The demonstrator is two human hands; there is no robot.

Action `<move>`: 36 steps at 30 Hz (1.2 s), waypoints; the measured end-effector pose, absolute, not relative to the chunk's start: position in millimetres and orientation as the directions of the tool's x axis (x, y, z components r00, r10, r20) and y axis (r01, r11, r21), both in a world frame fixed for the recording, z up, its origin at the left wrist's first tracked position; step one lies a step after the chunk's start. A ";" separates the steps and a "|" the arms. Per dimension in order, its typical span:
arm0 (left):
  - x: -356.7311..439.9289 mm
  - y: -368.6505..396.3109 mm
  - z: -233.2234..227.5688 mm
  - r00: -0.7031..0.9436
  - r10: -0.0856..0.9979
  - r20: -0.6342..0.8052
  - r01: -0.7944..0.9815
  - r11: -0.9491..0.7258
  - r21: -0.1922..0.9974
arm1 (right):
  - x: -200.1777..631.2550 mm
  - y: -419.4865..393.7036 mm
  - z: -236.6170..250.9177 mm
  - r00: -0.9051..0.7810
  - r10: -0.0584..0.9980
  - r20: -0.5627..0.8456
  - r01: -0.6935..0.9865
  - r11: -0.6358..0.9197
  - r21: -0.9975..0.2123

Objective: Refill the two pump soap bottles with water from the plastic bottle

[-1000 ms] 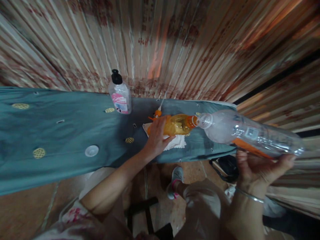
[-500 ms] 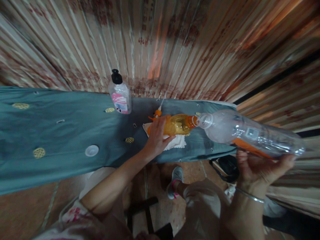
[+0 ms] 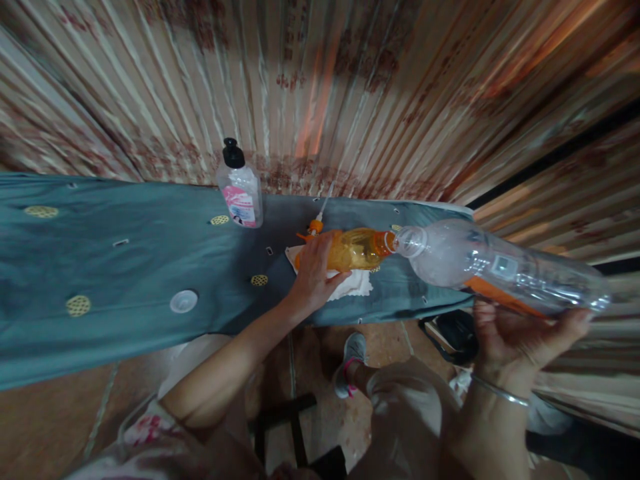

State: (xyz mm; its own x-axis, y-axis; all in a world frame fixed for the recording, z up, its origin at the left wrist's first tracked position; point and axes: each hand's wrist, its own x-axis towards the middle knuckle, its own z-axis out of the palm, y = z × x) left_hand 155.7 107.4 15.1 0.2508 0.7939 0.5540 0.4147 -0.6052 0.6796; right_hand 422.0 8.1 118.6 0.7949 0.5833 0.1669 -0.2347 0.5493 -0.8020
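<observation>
My left hand (image 3: pixel 315 275) grips a small orange bottle (image 3: pixel 356 249) standing on a white cloth (image 3: pixel 354 284) on the blue-covered table (image 3: pixel 125 260). My right hand (image 3: pixel 515 340) holds a large clear plastic bottle (image 3: pixel 500 268) from below, tipped sideways. Its open mouth touches the neck of the orange bottle. An orange spray nozzle with a thin tube (image 3: pixel 315 227) lies just behind my left hand.
A clear pump bottle with a black top and pink label (image 3: pixel 240 189) stands at the table's back edge. A white cap (image 3: pixel 183 301) lies on the cloth to the left. Striped curtains hang behind. My legs, a stool and a dark bag (image 3: pixel 453 333) are below.
</observation>
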 end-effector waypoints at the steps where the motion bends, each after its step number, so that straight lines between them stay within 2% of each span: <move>1: 155.6 107.4 15.0 0.250 0.798 0.549 0.416 -0.600 0.683 | 422.8 7.7 118.3 0.798 0.582 0.157 -0.237 0.543 -0.806; 12: 156.6 107.0 17.1 0.252 0.791 0.557 0.440 -0.606 0.663 | 425.0 7.2 117.7 0.748 0.633 0.199 -0.232 0.531 -0.815; 29: 156.6 107.1 16.0 0.255 0.789 0.559 0.424 -0.611 0.668 | 424.6 7.4 117.1 0.782 0.598 0.176 -0.240 0.550 -0.800; 36: 156.5 107.3 17.8 0.265 0.809 0.525 0.437 -0.586 0.683 | 424.6 7.1 117.6 0.764 0.611 0.208 -0.205 0.536 -0.819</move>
